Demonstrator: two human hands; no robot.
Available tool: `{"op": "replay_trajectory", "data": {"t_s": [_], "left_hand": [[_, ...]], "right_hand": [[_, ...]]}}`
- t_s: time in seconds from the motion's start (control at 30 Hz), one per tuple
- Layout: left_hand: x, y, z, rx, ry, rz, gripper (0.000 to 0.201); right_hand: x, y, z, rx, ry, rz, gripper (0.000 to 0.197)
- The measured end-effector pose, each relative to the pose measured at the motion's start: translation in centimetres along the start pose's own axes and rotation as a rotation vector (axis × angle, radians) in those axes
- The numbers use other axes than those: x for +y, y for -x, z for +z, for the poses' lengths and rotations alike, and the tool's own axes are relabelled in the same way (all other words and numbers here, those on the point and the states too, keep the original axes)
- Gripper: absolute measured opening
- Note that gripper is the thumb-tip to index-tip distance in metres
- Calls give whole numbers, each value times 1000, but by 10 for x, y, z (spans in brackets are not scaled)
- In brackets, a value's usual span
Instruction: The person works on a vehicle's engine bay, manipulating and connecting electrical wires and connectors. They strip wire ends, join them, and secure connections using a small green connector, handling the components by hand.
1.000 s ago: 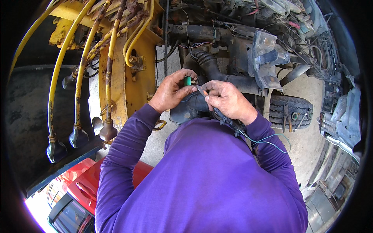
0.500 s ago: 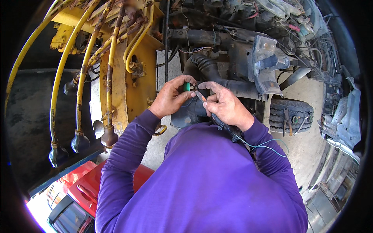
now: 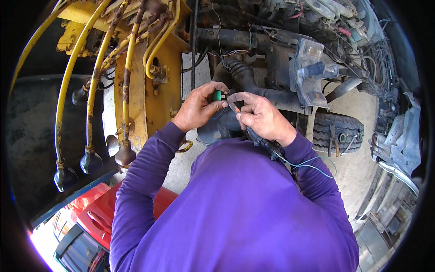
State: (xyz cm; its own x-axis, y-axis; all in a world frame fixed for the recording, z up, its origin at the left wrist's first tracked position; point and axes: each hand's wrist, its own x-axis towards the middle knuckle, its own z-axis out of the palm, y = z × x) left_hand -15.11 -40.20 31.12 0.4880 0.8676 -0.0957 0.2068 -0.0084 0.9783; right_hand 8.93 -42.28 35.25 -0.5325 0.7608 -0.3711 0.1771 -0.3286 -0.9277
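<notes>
1. The left hand [image 3: 197, 109] sits just above the middle of the frame, its grip narrow and pinched on a small green connector [image 3: 217, 95] between thumb and fingers.
2. The connector is at upper centre, in front of a black ribbed hose [image 3: 242, 77] and just right of the yellow frame [image 3: 156, 97].
3. The right hand [image 3: 263, 119] is right beside the left, fingertips nearly touching it; its grip is closed round a dark-handled tool [image 3: 263, 143], whose thin tip with an orange mark points at the connector.
4. Whether the tip touches the connector I cannot tell.
5. A thin blue-green wire [image 3: 312, 164] curls out from under the right wrist across the purple sleeve [image 3: 312, 181], to the right of centre.
6. Yellow hoses [image 3: 63, 104] run down the left of the frame from the top, ending in dark metal fittings [image 3: 90, 159] at lower left.
7. A grey metal bracket [image 3: 310, 75] stands at upper right among loose wiring.
8. Below it, to the right of the hands, lies a tyre [image 3: 337, 131] with a blocky tread.
9. A red box [image 3: 102, 211] shows at lower left, partly hidden by the left arm.
10. The concrete floor [image 3: 358, 104] shows pale at the right, behind the tyre.
</notes>
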Motion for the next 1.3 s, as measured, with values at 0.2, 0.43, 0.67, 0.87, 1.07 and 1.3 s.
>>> {"op": "replay_trajectory", "data": {"t_s": [0.2,0.43,0.67,0.87,1.07,1.3], "left_hand": [[0,0,-1,-18,8,-13,33],[0,0,-1,-20,11,-22,33],[-1,0,-1,-21,-21,-8,32],[0,-1,-2,-27,-54,16,33],[2,-1,0,-7,-34,39,29],[2,0,0,-23,-9,-14,34]], "right_hand": [[5,-2,0,-3,6,15,49],[4,-2,-1,-19,-11,17,49],[4,-1,1,-4,-44,30,50],[1,0,2,-7,-41,34,50],[0,0,1,-6,-53,47,50],[3,0,2,-3,-42,40,49]]}}
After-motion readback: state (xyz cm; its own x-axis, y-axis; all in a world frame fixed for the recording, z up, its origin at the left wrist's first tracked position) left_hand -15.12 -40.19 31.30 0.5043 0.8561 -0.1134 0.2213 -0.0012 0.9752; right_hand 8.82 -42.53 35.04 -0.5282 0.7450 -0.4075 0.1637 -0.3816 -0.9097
